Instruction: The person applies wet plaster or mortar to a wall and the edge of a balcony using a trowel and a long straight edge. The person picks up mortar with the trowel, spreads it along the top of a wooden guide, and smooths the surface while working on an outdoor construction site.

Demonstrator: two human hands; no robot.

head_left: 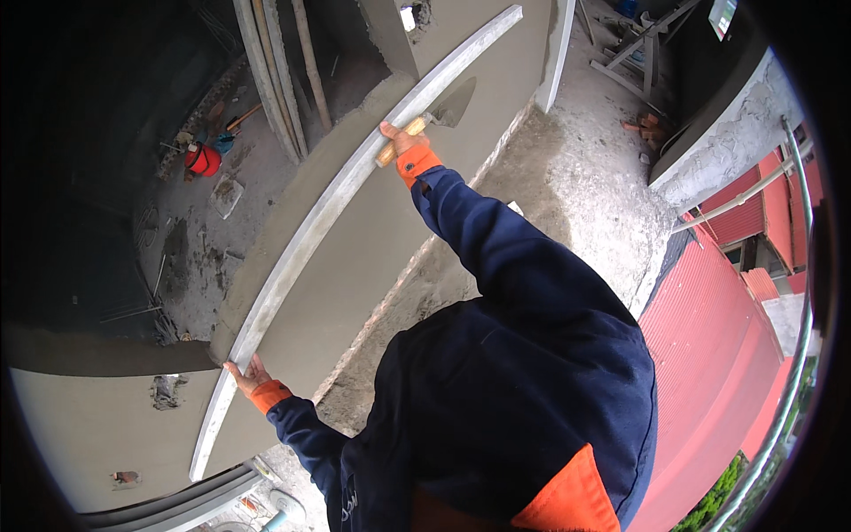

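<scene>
A long pale straightedge bar [306,235] lies diagonally along the grey plastered wall [337,293], near the edge of an opening. My left hand [251,374] grips its lower part, fingers wrapped at the bar. Higher up, my right hand [401,137] holds the bar and also a wooden-handled trowel [452,106], whose grey blade points up and right over the plaster.
Beyond the opening are leaning poles [270,80], a red bucket [203,160] and scattered tools on a rough floor. On the right are a concrete ledge [603,204], a wooden trestle [650,66], bricks, a metal railing [805,266] and red corrugated roofs [709,355] below.
</scene>
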